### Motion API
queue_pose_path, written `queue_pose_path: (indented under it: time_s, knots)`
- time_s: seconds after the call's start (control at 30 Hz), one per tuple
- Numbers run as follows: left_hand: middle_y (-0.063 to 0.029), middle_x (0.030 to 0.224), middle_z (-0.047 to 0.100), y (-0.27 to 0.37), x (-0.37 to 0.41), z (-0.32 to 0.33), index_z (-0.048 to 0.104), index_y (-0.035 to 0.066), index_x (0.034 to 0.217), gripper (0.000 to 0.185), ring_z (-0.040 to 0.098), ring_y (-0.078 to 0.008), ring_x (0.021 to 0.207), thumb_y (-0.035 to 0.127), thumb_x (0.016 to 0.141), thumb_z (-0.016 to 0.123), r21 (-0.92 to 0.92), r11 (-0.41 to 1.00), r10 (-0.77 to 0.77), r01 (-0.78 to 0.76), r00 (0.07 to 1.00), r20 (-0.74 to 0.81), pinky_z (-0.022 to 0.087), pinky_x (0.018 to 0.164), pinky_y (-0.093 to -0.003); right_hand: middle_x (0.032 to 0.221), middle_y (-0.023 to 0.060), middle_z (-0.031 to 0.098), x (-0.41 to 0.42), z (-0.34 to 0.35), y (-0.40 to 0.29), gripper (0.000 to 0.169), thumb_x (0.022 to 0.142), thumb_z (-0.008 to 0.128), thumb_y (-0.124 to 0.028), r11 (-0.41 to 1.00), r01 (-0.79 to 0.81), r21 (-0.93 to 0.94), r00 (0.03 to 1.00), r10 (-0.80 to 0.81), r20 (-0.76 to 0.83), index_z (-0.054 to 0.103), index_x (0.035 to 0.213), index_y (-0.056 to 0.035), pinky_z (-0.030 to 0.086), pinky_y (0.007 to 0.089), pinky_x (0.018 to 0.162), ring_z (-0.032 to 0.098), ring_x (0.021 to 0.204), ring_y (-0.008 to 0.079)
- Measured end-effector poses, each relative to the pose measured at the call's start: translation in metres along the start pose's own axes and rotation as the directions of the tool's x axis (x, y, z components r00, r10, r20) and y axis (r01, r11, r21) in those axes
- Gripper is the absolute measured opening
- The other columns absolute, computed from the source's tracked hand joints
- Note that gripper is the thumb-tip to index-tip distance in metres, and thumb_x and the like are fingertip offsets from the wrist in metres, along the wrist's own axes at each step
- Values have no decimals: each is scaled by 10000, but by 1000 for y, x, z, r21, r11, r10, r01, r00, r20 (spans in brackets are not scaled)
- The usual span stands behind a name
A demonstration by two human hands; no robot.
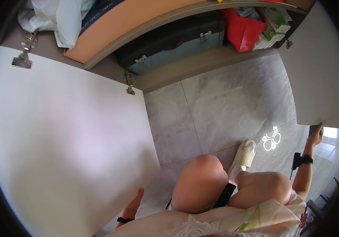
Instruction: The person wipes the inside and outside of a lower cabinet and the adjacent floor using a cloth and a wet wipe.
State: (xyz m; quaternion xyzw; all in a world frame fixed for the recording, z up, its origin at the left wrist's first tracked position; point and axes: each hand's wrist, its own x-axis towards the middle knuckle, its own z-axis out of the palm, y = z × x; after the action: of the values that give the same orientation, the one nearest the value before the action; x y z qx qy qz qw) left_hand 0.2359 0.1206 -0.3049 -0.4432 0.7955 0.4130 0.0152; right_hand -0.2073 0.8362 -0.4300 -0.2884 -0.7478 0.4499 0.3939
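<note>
Two white cabinet doors stand swung open on either side of me. At the near edge of the left cabinet door (71, 127) is my left hand (134, 204), with one digit pointing up and the others hidden or merged from this angle. My right hand (316, 137) grips the lower edge of the right cabinet door (317, 71), its thumb lying over the edge. A small dark object (314, 129) shows beside those fingers; what it is cannot be made out. Between the doors, the wooden cabinet (172, 69) holds stored things on two levels.
On the lower level sit a black and grey-blue case (178, 53) with metal latches, a red bag (243, 31) and green-white boxes (277, 23). Above are an orange panel (113, 29) and white plastic bags (66, 17). My knees (202, 180) and slippered foot (243, 157) are over grey tile (225, 97).
</note>
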Motion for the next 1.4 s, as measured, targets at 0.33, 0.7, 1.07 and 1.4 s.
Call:
queue_pose_path:
  time_s: [0.33,0.7,1.07,1.4]
  knots:
    - [-27,753,609,60,6,15,623,29,886,164,572,-155,658,133,776,688,80,939,311,-333,927,212,477,632,-289,646,51,580,-179,34,-149,93,798,684,-58,937,347,47,789,-318,525,594,802,-38,448,267,517,572,562,129]
    - [-44,775,622,153,18,67,613,29,926,262,580,-158,655,142,720,727,-82,551,813,-830,513,276,482,616,-290,662,113,608,-262,124,-278,215,735,650,-280,701,672,239,95,-402,911,586,734,-75,479,436,561,607,643,327]
    - [-68,756,585,337,90,153,585,67,1023,368,577,-211,605,117,696,745,-252,192,981,-949,188,38,472,558,-309,957,119,677,-289,104,-238,283,717,677,-263,616,782,98,-351,305,886,690,910,-57,526,371,692,652,896,291]
    - [-10,840,625,363,169,189,516,112,1134,407,592,-184,682,138,775,705,-110,315,946,-943,321,-41,475,630,-286,821,218,630,-261,155,-248,608,746,633,-221,871,479,-107,261,-25,965,314,1214,0,490,463,691,611,791,409]
